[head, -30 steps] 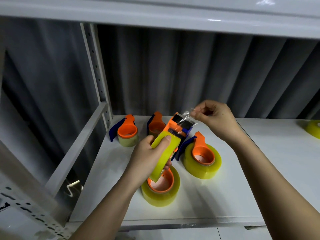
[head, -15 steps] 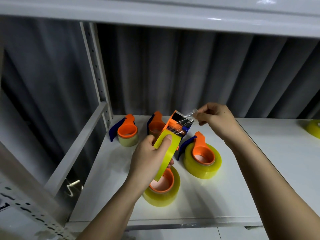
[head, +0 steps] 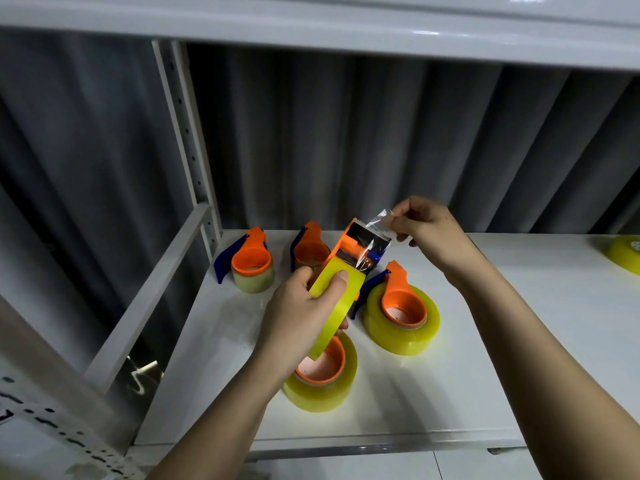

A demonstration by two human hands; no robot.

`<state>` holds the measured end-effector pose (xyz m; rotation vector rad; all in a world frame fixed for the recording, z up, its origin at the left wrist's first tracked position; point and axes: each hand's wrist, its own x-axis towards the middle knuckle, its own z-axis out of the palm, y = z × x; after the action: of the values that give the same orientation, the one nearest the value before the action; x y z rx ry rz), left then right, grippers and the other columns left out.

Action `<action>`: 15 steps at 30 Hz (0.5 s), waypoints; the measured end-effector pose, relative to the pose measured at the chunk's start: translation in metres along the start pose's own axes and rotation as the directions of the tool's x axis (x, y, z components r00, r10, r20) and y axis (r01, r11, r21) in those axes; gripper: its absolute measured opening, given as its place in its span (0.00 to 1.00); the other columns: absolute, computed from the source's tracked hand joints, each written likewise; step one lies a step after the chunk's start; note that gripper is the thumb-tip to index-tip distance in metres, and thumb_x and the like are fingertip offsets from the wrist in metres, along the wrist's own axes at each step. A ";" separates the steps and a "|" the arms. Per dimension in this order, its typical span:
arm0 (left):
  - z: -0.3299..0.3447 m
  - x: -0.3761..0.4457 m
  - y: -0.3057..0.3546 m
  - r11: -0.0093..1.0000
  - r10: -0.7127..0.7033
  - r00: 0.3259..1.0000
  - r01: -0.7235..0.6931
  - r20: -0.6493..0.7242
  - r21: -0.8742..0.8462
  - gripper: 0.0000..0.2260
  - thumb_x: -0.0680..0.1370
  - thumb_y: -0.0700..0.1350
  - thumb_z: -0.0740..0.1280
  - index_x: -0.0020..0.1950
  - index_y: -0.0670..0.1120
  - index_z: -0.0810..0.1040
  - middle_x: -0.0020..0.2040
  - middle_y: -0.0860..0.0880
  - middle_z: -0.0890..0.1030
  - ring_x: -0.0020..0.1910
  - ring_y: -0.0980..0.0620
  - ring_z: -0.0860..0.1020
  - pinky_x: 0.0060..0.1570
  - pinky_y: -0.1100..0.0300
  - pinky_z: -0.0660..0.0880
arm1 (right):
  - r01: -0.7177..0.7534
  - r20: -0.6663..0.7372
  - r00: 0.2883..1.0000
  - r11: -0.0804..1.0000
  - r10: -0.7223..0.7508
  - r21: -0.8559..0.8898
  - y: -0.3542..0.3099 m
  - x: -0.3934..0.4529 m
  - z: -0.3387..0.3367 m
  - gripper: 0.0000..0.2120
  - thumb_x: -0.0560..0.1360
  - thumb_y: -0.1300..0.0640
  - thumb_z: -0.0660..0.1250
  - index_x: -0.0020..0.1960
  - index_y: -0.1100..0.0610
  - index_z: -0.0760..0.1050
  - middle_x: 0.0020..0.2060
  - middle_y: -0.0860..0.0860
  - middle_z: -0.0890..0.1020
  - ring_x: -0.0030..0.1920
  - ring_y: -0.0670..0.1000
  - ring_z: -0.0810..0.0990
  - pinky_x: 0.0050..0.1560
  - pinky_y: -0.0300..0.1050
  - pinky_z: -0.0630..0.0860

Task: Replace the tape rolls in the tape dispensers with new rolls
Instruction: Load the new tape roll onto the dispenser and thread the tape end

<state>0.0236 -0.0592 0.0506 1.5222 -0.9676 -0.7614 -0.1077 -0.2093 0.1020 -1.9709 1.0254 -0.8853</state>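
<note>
1. Nearest, at the front of the white shelf (head: 433, 403), a full yellow tape roll (head: 323, 389) with an orange core lies flat, just below the person's left hand.
2. The left hand (head: 298, 320) is raised above the shelf, fingers and thumb curled around the held dispenser (head: 349, 268), gripping it by the new yellow roll mounted on it. The roll looks thick, smooth and glossy, stiff enough to take a firm grip on its outer face.
3. The dispenser's orange head points up and away, with a toothed cutting edge at its far tip; that edge is judged sharp, so fingers are better kept on the roll or the body.
4. The right hand (head: 427, 233), up and to the right, pinches the loose tape end (head: 375, 225) between curled fingertips. The strip is clear, thin and crinkled; it will likely be feather-light, sticky and prone to folding onto itself, so it is best held at its very tip and kept taut.
5. Just right of the held dispenser, a loaded dispenser (head: 401, 310) with a fat yellow roll rests on the shelf.
6. Farther back stand two dispensers with thin, nearly spent rolls: the back left dispenser (head: 251, 265) and the back middle dispenser (head: 310, 249).
7. At the far right edge, a spare roll (head: 625, 252) sits partly out of view.
</note>
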 end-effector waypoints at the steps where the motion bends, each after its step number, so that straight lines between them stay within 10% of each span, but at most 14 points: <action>1: 0.000 0.000 0.000 1.000 0.002 1.000 -0.002 0.000 0.002 0.09 0.77 0.54 0.65 0.41 0.51 0.75 0.30 0.50 0.82 0.30 0.51 0.82 0.37 0.54 0.81 | 0.013 0.014 1.000 1.000 -0.012 -0.011 -0.001 0.001 0.000 0.04 0.77 0.62 0.64 0.43 0.58 0.74 0.36 0.48 0.78 0.35 0.44 0.74 0.30 0.26 0.69; 15: -0.002 -0.002 0.000 0.999 -0.034 0.998 0.036 0.046 -0.036 0.08 0.77 0.52 0.66 0.41 0.49 0.76 0.29 0.46 0.82 0.28 0.49 0.81 0.35 0.56 0.79 | 0.217 0.209 0.960 0.966 -0.186 -0.138 -0.013 0.016 -0.007 0.04 0.76 0.57 0.67 0.47 0.58 0.76 0.34 0.48 0.78 0.33 0.43 0.75 0.33 0.30 0.72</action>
<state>0.0243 -0.0563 0.0504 1.4985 -0.9573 -0.8371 -0.1014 -0.2203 0.1198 -2.2791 0.8139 -0.7163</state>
